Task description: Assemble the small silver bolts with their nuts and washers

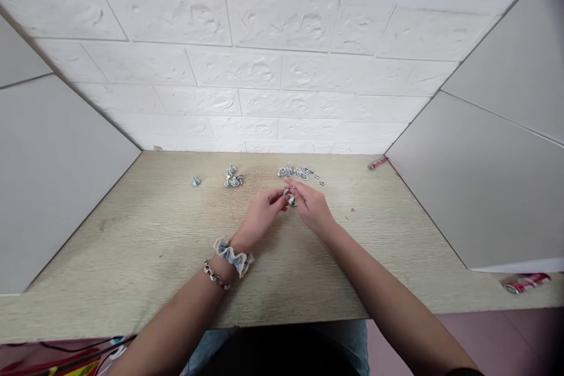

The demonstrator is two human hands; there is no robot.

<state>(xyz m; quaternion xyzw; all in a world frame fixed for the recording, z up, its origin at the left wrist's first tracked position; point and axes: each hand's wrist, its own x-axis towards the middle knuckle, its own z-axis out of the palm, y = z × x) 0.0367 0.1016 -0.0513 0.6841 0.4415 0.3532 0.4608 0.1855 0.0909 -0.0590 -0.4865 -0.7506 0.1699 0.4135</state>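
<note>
My left hand [263, 211], with a scrunchie and a chain bracelet at its wrist, pinches a small silver metal piece [286, 192] over the middle of the table. My right hand [312, 207] meets it from the right, its fingers closed at the same piece. Another silver piece [293, 202] shows just under the fingertips. Behind my hands lies a loose pile of silver bolts and nuts [304, 173]. A smaller group of bolts [232, 177] stands to the left, and a single bolt [195, 181] sits farther left.
The pale wooden table [145, 235] ends at a white brick-pattern wall [259, 70]. Grey panels flank both sides. One red can-like item [378, 163] lies at the back right corner, another [527, 283] near the front right. Cables [66, 348] show below the front left edge.
</note>
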